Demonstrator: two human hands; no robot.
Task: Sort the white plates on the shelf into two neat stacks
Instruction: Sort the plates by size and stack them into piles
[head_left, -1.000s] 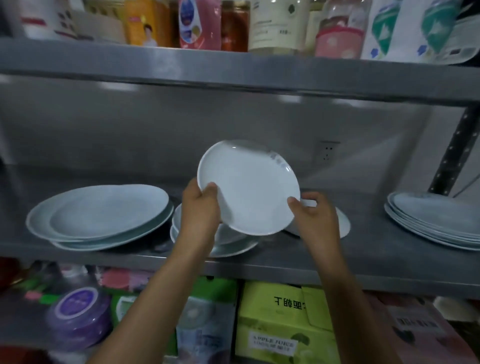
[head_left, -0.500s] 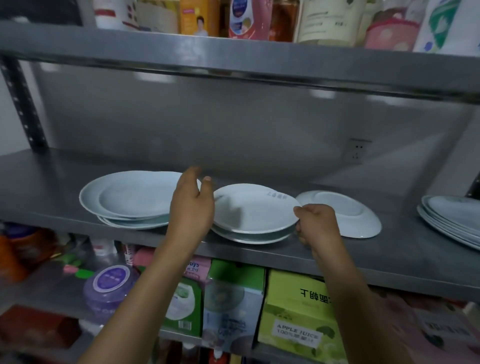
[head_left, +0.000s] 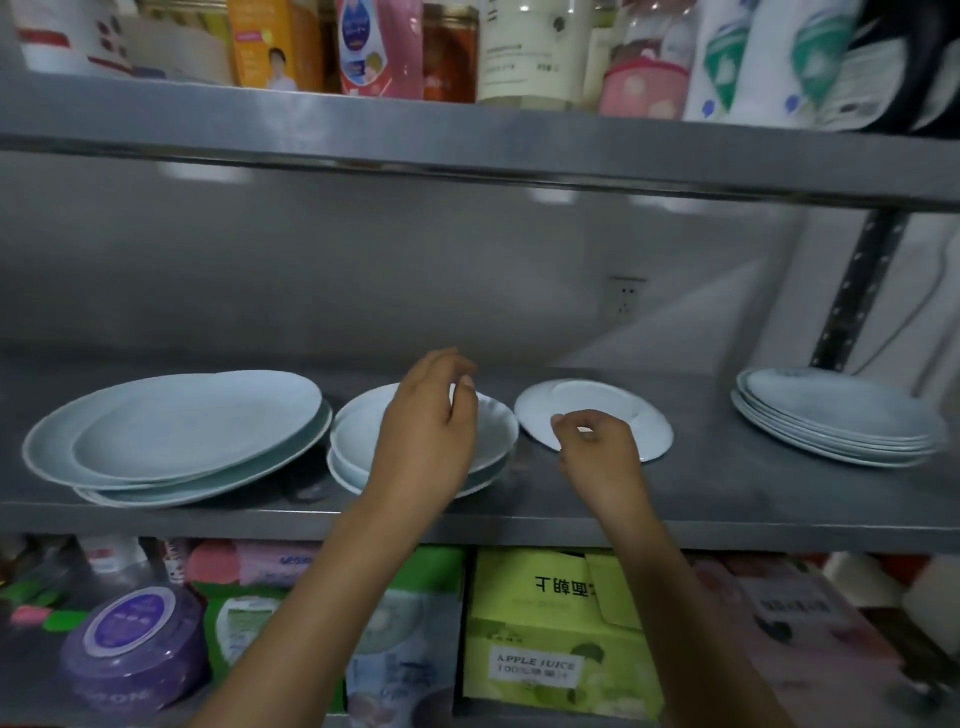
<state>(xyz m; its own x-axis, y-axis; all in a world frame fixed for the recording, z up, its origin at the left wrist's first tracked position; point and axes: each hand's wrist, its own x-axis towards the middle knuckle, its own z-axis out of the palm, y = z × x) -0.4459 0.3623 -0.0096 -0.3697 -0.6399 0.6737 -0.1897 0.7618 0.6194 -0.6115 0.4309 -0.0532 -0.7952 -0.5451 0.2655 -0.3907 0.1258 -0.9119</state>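
Note:
The steel middle shelf (head_left: 727, 499) carries white plates in four groups. At the left lies a loose pile of large plates (head_left: 171, 436), untidily offset. In the middle stands a stack of small deep plates (head_left: 356, 441); my left hand (head_left: 426, 441) hovers just over it with fingers apart, holding nothing. Right of that stack one small plate (head_left: 613, 410) lies upside down. My right hand (head_left: 595, 447) has its thumb and fingers pinched on this plate's near left rim. A stack of several large plates (head_left: 841, 415) sits at the far right.
The upper shelf (head_left: 467, 140) hangs low overhead, crowded with bottles and packets. Below the plates are a green apple juice box (head_left: 550, 649), a purple tub (head_left: 135, 644) and other packages. A perforated black upright (head_left: 857, 291) stands at the back right.
The small plate I held up in both hands now lies on the middle stack. My left hand has lifted off it; my right hand has moved right onto the upside-down plate.

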